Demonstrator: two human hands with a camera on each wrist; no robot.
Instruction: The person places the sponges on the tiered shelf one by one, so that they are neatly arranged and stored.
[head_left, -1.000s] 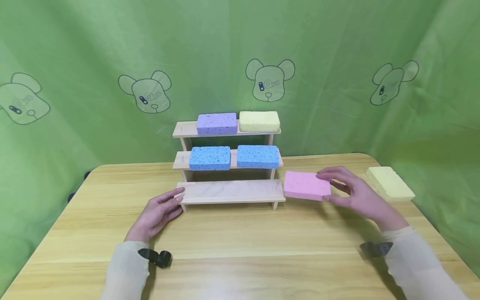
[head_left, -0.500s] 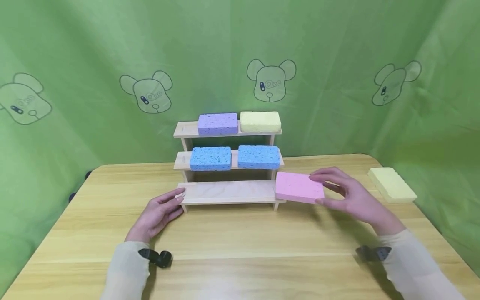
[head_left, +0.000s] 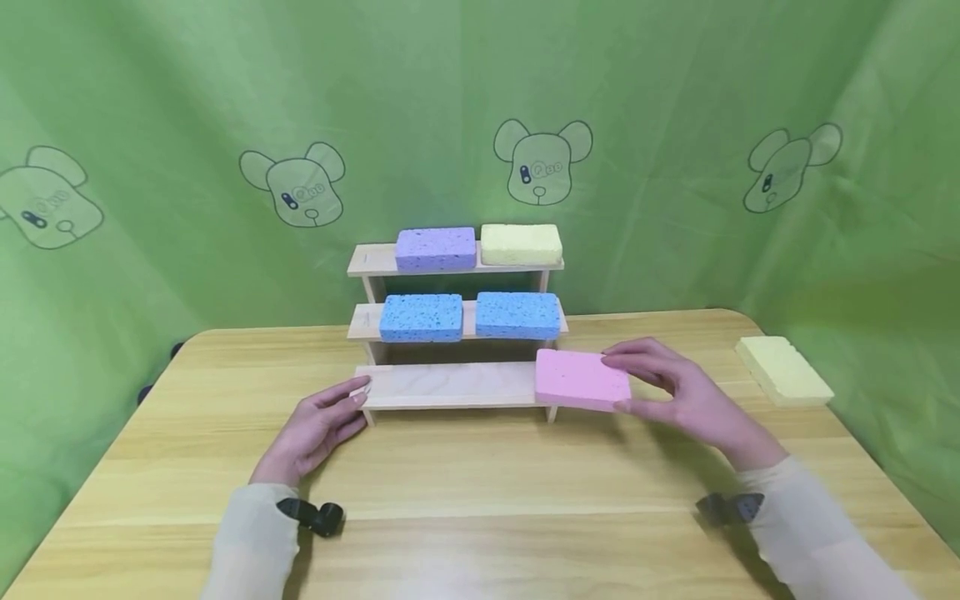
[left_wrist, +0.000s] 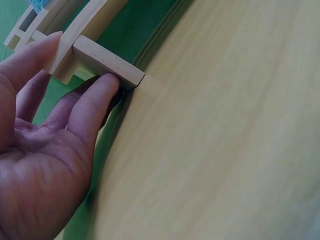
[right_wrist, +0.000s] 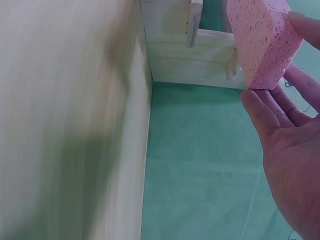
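A pink sponge (head_left: 581, 380) is pinched at its right edge by my right hand (head_left: 671, 396), fingers on top and thumb at the front. It overlaps the right end of the bottom step of a three-tier wooden display stand (head_left: 450, 385); whether it touches the wood I cannot tell. In the right wrist view the sponge (right_wrist: 262, 42) is tilted between fingers and thumb. My left hand (head_left: 318, 429) grips the left end of that step, and the left wrist view shows fingertips against its leg (left_wrist: 109, 61). Two blue sponges (head_left: 422, 317) lie on the middle step.
The top step carries a purple sponge (head_left: 436, 248) and a pale yellow sponge (head_left: 521, 244). Another pale yellow sponge (head_left: 784, 372) lies at the right edge of the wooden table (head_left: 450, 517). A green curtain (head_left: 420, 108) hangs behind and at both sides.
My right hand has carried the pink sponge leftward, from beside the stand to over the right end of the bottom step. My left hand stays at the stand's left end.
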